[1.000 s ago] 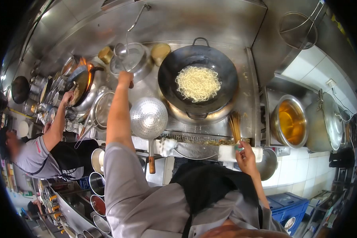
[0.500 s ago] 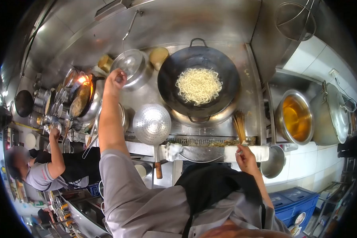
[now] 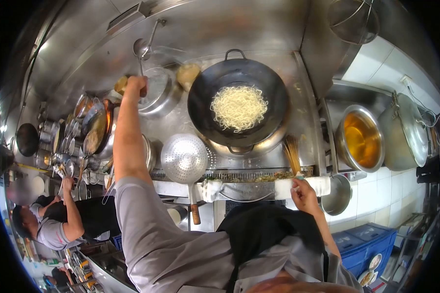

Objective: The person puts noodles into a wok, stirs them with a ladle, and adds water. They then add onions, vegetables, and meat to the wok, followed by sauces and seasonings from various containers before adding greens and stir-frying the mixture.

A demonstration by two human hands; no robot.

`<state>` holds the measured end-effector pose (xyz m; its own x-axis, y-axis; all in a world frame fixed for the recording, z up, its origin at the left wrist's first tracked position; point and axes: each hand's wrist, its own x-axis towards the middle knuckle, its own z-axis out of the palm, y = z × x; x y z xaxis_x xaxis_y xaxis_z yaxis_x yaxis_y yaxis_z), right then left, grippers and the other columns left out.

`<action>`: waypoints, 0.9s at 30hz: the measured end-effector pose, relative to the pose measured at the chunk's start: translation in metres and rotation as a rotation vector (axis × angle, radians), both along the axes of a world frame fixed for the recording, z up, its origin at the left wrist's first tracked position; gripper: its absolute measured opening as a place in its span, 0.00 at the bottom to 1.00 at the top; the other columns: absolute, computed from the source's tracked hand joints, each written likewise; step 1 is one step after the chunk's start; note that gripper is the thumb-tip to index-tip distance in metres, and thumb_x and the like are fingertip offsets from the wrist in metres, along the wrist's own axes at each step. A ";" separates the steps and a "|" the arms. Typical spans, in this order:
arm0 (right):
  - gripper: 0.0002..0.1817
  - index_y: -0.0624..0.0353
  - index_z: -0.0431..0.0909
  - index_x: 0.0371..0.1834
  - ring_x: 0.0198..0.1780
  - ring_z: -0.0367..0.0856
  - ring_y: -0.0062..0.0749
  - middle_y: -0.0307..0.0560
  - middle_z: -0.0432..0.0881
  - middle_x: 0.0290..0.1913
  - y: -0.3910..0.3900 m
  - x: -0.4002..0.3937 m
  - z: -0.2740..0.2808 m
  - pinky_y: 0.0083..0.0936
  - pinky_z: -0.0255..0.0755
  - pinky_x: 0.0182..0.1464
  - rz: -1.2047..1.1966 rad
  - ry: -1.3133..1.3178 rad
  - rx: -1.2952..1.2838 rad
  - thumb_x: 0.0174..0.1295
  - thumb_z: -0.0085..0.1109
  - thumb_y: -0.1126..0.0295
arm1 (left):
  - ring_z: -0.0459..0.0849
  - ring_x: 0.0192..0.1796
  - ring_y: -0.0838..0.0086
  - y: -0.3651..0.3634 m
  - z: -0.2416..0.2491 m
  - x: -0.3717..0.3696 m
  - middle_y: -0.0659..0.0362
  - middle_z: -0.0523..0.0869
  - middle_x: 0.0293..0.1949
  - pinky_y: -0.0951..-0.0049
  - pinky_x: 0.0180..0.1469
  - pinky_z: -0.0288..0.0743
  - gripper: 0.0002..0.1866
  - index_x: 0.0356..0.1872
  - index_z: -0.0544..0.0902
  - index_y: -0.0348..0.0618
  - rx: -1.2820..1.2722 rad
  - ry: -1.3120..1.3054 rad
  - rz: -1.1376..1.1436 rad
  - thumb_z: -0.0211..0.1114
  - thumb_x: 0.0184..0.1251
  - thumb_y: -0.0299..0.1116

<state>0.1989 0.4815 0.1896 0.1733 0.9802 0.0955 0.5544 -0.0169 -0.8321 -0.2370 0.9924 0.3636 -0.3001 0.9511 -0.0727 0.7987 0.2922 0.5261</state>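
Shiny stainless-steel cooking counter (image 3: 300, 117) here, and you've got both hands busy at it.
Head cam: your left hand (image 3: 137, 87) is curled tight round the handle of a long steel ladle (image 3: 141, 47), up by the round silver pot (image 3: 159, 95). Your right hand (image 3: 304, 195) is pinching the base of a tan bamboo-bristle brush (image 3: 292, 154) near the front edge. The pale yellow noodles (image 3: 238, 108) sit heaped in the big black two-handled wok (image 3: 204, 95), with a round perforated steel strainer (image 3: 183, 158) just to its left.
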 end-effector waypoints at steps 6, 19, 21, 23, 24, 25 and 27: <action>0.20 0.62 0.75 0.53 0.23 0.78 0.32 0.48 0.80 0.38 0.010 -0.008 0.001 0.29 0.73 0.29 0.064 0.029 -0.017 0.55 0.63 0.76 | 0.87 0.25 0.64 0.016 -0.072 -0.059 0.48 0.85 0.21 0.65 0.28 0.76 0.09 0.18 0.86 0.38 -0.037 0.264 -0.058 0.61 0.50 0.30; 0.19 0.63 0.76 0.52 0.25 0.77 0.33 0.48 0.79 0.39 0.008 -0.015 0.005 0.28 0.73 0.30 0.141 0.012 -0.064 0.55 0.63 0.78 | 0.81 0.24 0.67 -0.047 -0.120 -0.066 0.53 0.81 0.21 0.67 0.28 0.76 0.07 0.21 0.81 0.39 -0.174 -0.550 -0.060 0.58 0.54 0.27; 0.19 0.63 0.76 0.52 0.25 0.77 0.33 0.48 0.79 0.38 0.006 -0.015 0.005 0.28 0.73 0.30 0.143 0.012 -0.080 0.55 0.63 0.77 | 0.79 0.26 0.68 -0.063 -0.118 -0.075 0.54 0.80 0.24 0.70 0.28 0.75 0.03 0.26 0.80 0.37 -0.011 -1.333 -0.132 0.59 0.54 0.25; 0.19 0.63 0.76 0.52 0.25 0.77 0.33 0.48 0.79 0.37 0.005 -0.014 0.003 0.28 0.73 0.30 0.130 0.012 -0.089 0.55 0.63 0.77 | 0.78 0.28 0.68 -0.069 -0.101 -0.059 0.54 0.78 0.27 0.72 0.28 0.75 0.03 0.30 0.78 0.36 0.131 -1.556 -0.053 0.60 0.55 0.24; 0.19 0.63 0.76 0.52 0.25 0.77 0.33 0.48 0.79 0.37 0.004 -0.014 0.002 0.28 0.73 0.30 0.124 0.011 -0.094 0.55 0.63 0.77 | 0.78 0.29 0.68 -0.073 -0.091 -0.052 0.54 0.77 0.28 0.73 0.28 0.74 0.04 0.31 0.77 0.35 0.202 -1.664 -0.004 0.61 0.56 0.24; 0.19 0.63 0.76 0.52 0.25 0.77 0.33 0.48 0.79 0.37 0.004 -0.015 0.001 0.28 0.73 0.30 0.121 0.010 -0.098 0.55 0.63 0.77 | 0.78 0.30 0.68 -0.070 -0.084 -0.053 0.54 0.77 0.28 0.73 0.28 0.74 0.04 0.30 0.76 0.35 0.159 -1.724 0.017 0.61 0.56 0.23; 0.19 0.63 0.76 0.52 0.25 0.77 0.33 0.47 0.79 0.37 0.005 -0.013 -0.004 0.28 0.72 0.30 0.138 0.033 -0.087 0.55 0.63 0.76 | 0.78 0.31 0.68 -0.050 -0.063 -0.056 0.54 0.75 0.29 0.74 0.28 0.74 0.04 0.28 0.73 0.34 0.076 -1.845 0.053 0.61 0.56 0.22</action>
<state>0.1862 0.4861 0.1852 0.0385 0.9992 0.0055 0.5287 -0.0157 -0.8487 -0.2930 0.9427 0.3008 0.0747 0.9611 -0.2659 -0.7445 0.2311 0.6263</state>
